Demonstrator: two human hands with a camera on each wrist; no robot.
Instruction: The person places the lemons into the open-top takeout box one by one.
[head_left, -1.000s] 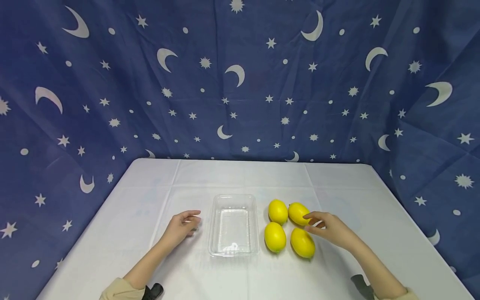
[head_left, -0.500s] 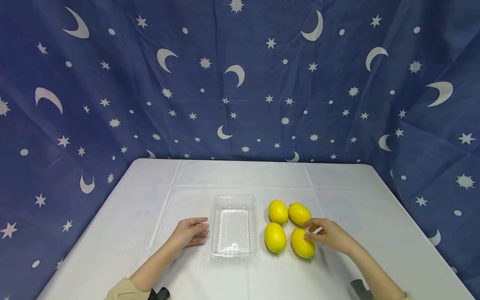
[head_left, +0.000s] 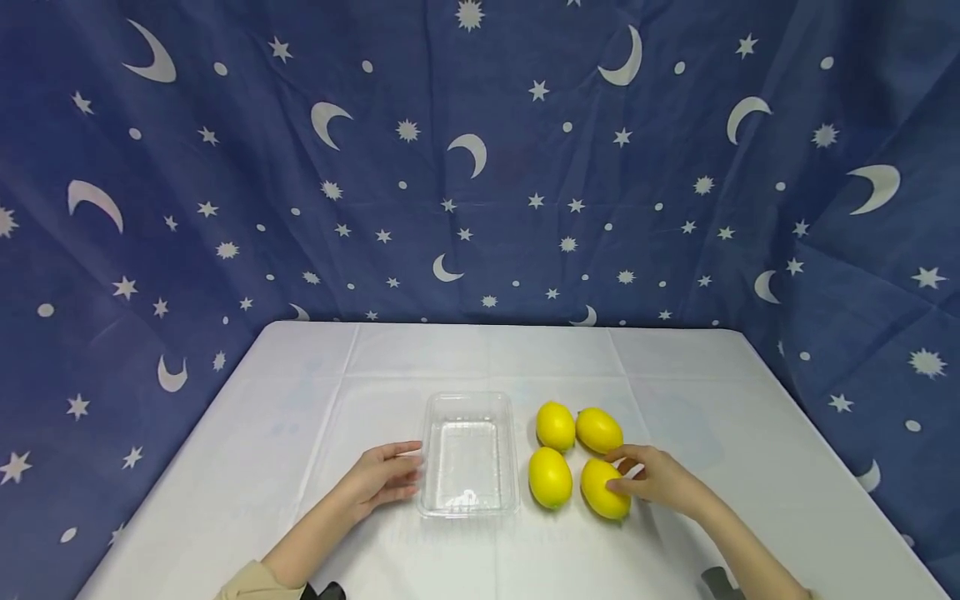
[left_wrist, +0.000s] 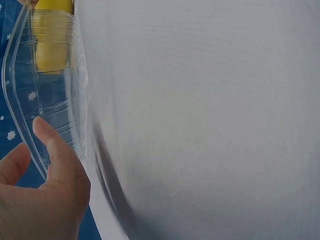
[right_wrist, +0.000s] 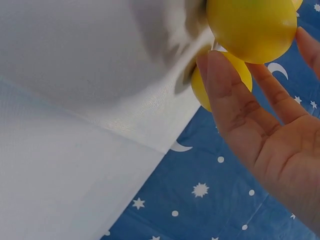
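Observation:
A clear plastic tray [head_left: 468,506] lies on the white tabletop. Beside its left rim is my left hand [head_left: 386,477], fingers extended toward the wall; the left wrist view shows the thumb and a finger at the rim. Several yellow lemons lie to the right of the tray. My right hand [head_left: 656,482] is at the near right lemon [head_left: 602,492], with its thumb over the side and its fingers around the far end. In the right wrist view this lemon [right_wrist: 252,30] sits between spread, fairly straight fingers. Whether they press on it is unclear.
The other lemons are the near left one [head_left: 550,479], the far left one [head_left: 555,427] and the far right one [head_left: 599,430], close together. Behind the table [head_left: 420,354] hangs a blue curtain [head_left: 480,200] with moons and stars.
My left hand has moved right, up to the tray's edge. The right hand has come down and nearer around the near right lemon. Tray and lemons lie where they were.

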